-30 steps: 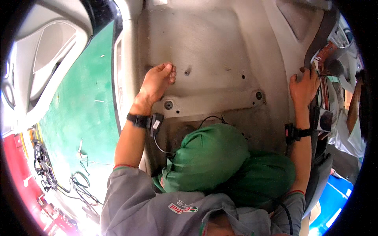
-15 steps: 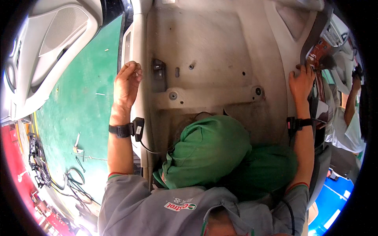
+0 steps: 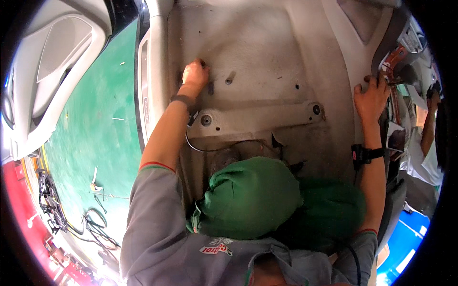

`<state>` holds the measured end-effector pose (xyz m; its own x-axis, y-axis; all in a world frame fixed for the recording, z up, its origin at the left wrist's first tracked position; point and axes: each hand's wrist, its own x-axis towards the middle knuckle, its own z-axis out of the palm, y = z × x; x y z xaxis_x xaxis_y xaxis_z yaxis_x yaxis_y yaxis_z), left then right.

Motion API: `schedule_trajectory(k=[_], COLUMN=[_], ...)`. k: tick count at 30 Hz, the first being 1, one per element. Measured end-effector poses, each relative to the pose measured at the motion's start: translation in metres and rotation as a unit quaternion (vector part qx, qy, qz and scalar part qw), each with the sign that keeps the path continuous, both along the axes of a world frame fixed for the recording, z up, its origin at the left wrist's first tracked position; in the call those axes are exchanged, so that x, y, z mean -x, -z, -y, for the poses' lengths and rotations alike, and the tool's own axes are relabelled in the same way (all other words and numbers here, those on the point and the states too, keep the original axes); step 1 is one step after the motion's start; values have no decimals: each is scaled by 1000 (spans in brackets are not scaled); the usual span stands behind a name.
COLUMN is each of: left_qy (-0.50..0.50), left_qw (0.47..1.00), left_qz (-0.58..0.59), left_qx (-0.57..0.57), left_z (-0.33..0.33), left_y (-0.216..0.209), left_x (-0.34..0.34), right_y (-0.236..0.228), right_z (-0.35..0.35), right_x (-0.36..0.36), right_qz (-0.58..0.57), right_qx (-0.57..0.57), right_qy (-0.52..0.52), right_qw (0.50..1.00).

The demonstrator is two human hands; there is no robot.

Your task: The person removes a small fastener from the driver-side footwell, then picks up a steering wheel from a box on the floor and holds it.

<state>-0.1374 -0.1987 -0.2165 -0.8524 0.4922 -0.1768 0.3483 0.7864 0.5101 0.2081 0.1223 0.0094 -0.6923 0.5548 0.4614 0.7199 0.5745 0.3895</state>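
surrounding the knees: the car interior (image 3: 174, 28), a beige shell with the person's green-clad knees (image 3: 255, 200) and a thin dark cable (image 3: 202, 150) inside.
blue box-like thing (image 3: 404, 243): at lower right; its contents are too blurred to tell.
open door (image 3: 67, 47): at far left, over a green floor (image 3: 100, 105) where looped cables (image 3: 95, 226) lie.
crosspiece (image 3: 257, 121): raised, a round fitting toward each end, lying between knees and left hand (image 3: 194, 74).
in the way: the knees hide the nearer part of the beige floor covering (image 3: 253, 52).
left hand: back upward, fingers bent, fingertips hidden; whether it grips anything, i cannot tell.
right hand (image 3: 371, 100): fingers spread at the beige side trim (image 3: 350, 62), nothing visible in its grasp.
floor covering: beneath and ahead of the left hand, to the left of the right hand; a dark slot (image 3: 211, 88) sits just beside the left wrist.
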Motion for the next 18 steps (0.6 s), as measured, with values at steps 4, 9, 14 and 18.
schedule_trajectory(k=[4, 9, 14, 18], left_qy=[-16, 16, 23, -138], left_qw=[999, 998, 999, 866], left_qz=[-10, 34, 16, 335], left_qx=[44, 58, -45, -346], left_z=[-15, -16, 0, 67], left_y=[17, 23, 2, -70], left_x=[12, 19, 9, -2], right_y=[4, 6, 2, 4], right_z=[-3, 7, 4, 10], right_x=[2, 14, 15, 13], right_qz=[4, 21, 35, 29], right_qx=[-37, -34, -51, -46], right_qy=[-30, 52, 32, 47], right_qw=[999, 998, 998, 997])
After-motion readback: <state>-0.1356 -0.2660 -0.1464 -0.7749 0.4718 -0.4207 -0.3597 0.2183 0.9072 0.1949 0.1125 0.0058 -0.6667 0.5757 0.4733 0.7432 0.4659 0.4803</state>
